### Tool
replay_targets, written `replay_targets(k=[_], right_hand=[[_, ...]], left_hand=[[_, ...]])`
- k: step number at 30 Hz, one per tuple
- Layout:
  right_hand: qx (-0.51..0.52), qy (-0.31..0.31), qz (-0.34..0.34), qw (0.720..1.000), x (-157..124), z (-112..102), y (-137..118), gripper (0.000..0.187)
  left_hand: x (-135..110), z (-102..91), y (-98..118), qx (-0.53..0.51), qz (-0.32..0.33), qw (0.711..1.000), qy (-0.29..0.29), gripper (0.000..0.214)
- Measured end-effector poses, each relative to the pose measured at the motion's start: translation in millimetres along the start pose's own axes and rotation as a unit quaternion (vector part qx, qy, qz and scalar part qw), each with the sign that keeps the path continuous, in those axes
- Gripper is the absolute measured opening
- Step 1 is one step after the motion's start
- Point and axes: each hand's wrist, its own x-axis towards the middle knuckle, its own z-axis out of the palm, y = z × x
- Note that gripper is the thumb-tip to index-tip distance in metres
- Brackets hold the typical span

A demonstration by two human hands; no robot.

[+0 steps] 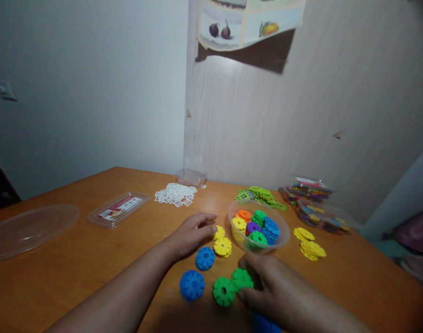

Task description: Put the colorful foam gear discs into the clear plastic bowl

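My left hand point(193, 233) rests on the table with fingers apart, its thumb at the edge of a yellow notched disc stack point(218, 232). Another yellow disc stack point(223, 247) lies just in front of it. My right hand point(270, 282) has its thumb and fingers closed around green notched discs point(242, 280). A second green disc stack point(223, 292) touches these on the left. Two blue disc stacks point(192, 285) lie further left. Part of another blue stack point(266, 323) shows below my right hand. Beyond the hands stands a clear round tub point(284, 236) with stacked discs in several colours.
White lattice pieces point(176, 194) and green lattice pieces point(260, 196) lie at the back. Yellow discs point(312, 249) are on the right, near clear containers point(322, 215). A rectangular lid point(107, 221) and a large clear lid point(34, 229) lie left. A wall point(128, 92) stands behind.
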Motion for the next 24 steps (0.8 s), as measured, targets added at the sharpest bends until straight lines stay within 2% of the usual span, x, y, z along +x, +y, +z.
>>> replay_targets(k=[4,7,9,11,13,15,18,24], right_hand=[[-0.007,-0.001,-0.005,1.0,-8,-6,-6,0.017],[0.004,0.017,-0.037,0.999,-15,-16,-9,0.016],[0.016,0.07,-0.062,0.995,-16,-26,-6,0.02],[0.026,0.152,-0.062,0.986,-13,-36,0,0.028],[0.046,0.221,-0.032,0.974,-7,-44,8,0.036],[0.074,0.26,0.008,0.963,0,-48,15,0.041],[0.099,0.278,0.041,0.954,9,-47,23,0.041],[0.072,0.283,0.037,0.956,15,-47,28,0.039]], left_hand=[[1,-0.9,-3,-0.003,-0.001,1.0,0.0,0.055],[1,-1.5,-5,0.006,0.001,1.0,0.0,0.053],[2,-1.5,-6,0.01,0.001,1.0,0.001,0.053],[2,-1.0,-5,0.006,0.0,1.0,0.001,0.053],[2,-0.1,-5,-0.001,-0.003,1.0,0.0,0.054],[1,0.7,-4,-0.01,-0.008,1.0,-0.001,0.056],[1,1.1,-3,-0.015,-0.009,1.0,-0.002,0.057],[3,0.4,-3,0.009,0.001,1.0,0.0,0.056]])
